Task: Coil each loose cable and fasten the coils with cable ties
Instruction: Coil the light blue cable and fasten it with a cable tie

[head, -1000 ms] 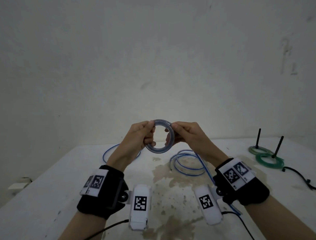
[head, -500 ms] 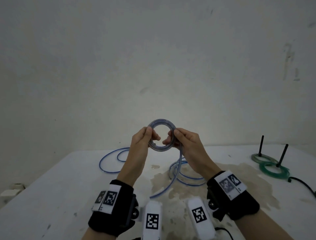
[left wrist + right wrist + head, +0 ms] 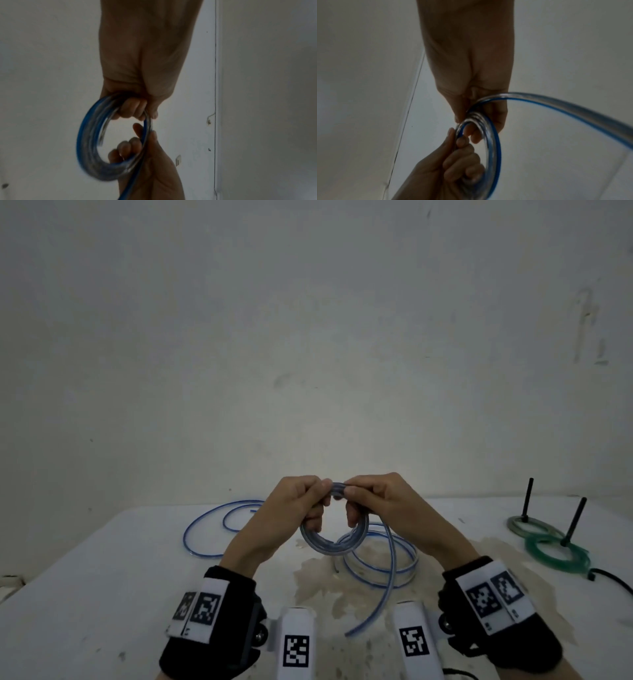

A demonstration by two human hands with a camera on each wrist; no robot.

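Above the desk (image 3: pixel 102 594), the left hand (image 3: pixel 294 508) and right hand (image 3: pixel 380 505) both pinch the blue-striped coil (image 3: pixel 329 546) at its 12 o'clock edge.

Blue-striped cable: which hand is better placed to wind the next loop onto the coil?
Right hand. The loose cable tail leaves the coil on its side and trails beneath it, so it can feed cable while the left hand grips the coil.
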